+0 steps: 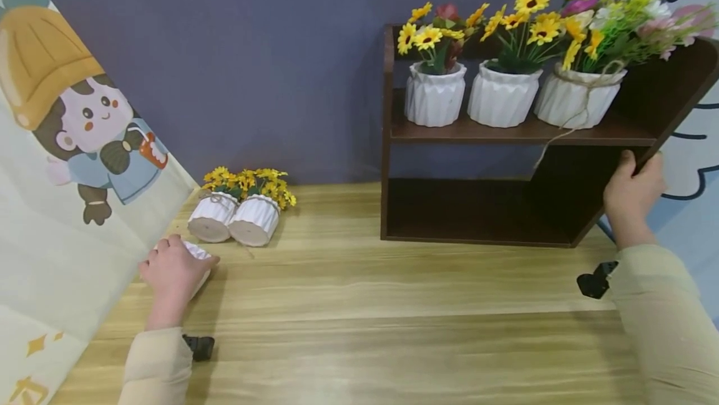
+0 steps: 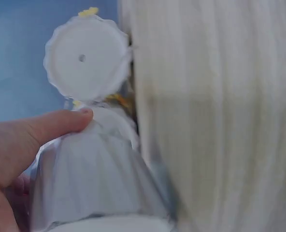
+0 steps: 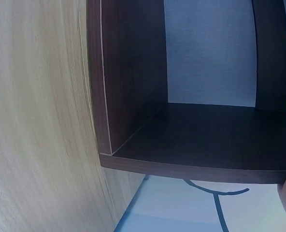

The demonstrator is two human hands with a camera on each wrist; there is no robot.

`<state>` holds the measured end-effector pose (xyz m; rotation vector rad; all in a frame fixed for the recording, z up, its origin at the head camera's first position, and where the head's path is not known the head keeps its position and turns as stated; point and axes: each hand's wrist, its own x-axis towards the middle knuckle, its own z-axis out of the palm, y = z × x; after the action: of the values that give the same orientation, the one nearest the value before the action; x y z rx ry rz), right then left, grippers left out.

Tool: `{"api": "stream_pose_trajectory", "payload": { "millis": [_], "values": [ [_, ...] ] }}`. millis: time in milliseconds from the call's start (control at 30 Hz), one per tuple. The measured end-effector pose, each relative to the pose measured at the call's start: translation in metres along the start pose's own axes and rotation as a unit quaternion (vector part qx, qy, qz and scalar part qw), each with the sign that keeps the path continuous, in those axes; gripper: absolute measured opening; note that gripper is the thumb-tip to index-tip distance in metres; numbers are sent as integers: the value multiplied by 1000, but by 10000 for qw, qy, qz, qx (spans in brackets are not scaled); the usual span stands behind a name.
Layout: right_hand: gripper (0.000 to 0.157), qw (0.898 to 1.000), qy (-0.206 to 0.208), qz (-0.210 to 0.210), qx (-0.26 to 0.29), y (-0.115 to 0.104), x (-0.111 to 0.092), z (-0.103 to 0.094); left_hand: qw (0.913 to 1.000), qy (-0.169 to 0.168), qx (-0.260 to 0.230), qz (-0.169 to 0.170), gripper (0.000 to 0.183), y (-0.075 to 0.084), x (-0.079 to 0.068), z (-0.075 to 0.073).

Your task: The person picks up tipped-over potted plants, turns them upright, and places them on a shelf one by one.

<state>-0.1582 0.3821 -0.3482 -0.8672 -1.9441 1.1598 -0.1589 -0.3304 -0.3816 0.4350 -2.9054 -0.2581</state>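
Note:
At the table's left side my left hand (image 1: 173,269) grips a white fluted pot (image 2: 94,179), thumb laid along it in the left wrist view. Much of that pot is hidden under the hand in the head view. Just beyond lie two white pots of yellow flowers (image 1: 254,220), tipped over with their bases facing me. My right hand (image 1: 635,196) holds the right side panel of a dark brown two-tier shelf (image 1: 522,133); only a bit of this hand shows in the right wrist view.
On the upper tier stand a left flower pot (image 1: 435,96), a middle one (image 1: 503,96) and a right one (image 1: 578,102) tied with twine. The wooden table (image 1: 359,317) meets a grey-blue back wall (image 1: 281,68). A cartoon-printed panel (image 1: 34,268) borders the left side.

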Motion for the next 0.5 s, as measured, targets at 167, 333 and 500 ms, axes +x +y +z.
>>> {"api": "stream_pose_trajectory", "payload": {
  "millis": [167, 333, 500],
  "values": [
    [35, 10000, 65, -4, 39, 1, 0, 2, 9997, 104, -226, 39, 95, 6, -8, -9],
    [36, 10000, -41, 14, -39, -2, 0, 1, 9981, 32, -608, 6, 104, 15, -15, -14],
    [36, 9999, -31, 79, -54, -1, 0, 0, 9925, 96, -1216, -52, 102, 18, -19, -12]
  ]
}}
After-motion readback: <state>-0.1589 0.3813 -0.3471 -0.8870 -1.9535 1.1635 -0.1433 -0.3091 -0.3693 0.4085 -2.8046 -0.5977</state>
